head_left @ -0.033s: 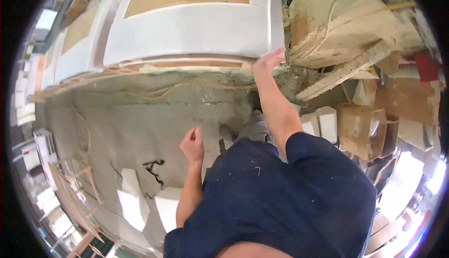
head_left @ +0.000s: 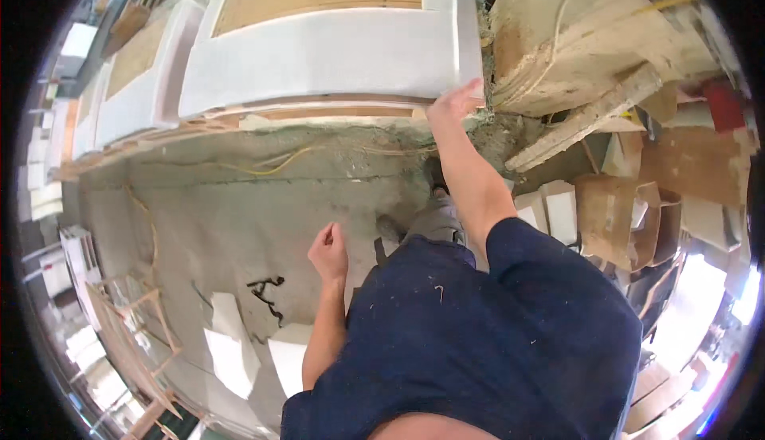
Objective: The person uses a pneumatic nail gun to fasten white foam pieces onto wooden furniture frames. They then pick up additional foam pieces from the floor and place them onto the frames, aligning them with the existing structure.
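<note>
White foam panel [head_left: 335, 53], smooth, rectangular; right hand [head_left: 453, 104] touching its corner.

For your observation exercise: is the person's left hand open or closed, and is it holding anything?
Closed and empty, as far as it shows: the left hand hangs loosely curled above the floor, with nothing visible in it.

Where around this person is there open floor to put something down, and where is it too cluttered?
The widest bare stretch is the grey floor between the white foam panel the right hand touches and the left hand. White foam scraps and black marks take up the floor lower down. To the right, cardboard boxes and wooden boards crowd everything.
</note>
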{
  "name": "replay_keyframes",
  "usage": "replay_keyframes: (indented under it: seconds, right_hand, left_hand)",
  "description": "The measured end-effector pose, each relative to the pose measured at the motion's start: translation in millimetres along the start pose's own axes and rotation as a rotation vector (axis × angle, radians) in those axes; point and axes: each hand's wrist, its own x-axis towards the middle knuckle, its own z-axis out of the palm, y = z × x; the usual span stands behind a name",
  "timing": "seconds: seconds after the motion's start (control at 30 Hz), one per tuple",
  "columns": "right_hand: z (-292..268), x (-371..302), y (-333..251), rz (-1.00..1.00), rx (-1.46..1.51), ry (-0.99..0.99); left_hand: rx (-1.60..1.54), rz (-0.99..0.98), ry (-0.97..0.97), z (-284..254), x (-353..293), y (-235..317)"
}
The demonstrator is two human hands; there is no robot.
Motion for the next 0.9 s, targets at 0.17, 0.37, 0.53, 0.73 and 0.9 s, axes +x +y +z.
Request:
replay_keyframes:
  seconds: [0.17,0.37,0.53,0.73,0.9]
  right_hand:
    - [-39.4,-8.9,-38.1,0.169,0.099,-0.102]
    - [-245.3,-23.8,-5.7,0.455,-0.275,-0.477]
    - [-498.6,36.1,31.4,0.560,-1.135,-0.510]
    - [-425.1,42.6,32.3,0.411,-1.616,-0.495]
    - [-166.8,-33.5,31.2,0.032,-1.636,-0.769]
  left_hand:
    - [-0.156,-0.088,-0.059,-20.2,-11.8,-24.2]
    - [-0.225,-0.402,0.033,-68.7,-34.1,-136.6]
    - [-0.610,-0.644,0.059,-89.4,-48.3,-141.6]
    - [-0.695,-0.641,0.105,-79.8,-24.0,-130.7]
    - [-0.688,-0.600,-0.002,-92.4,22.3,-105.2]
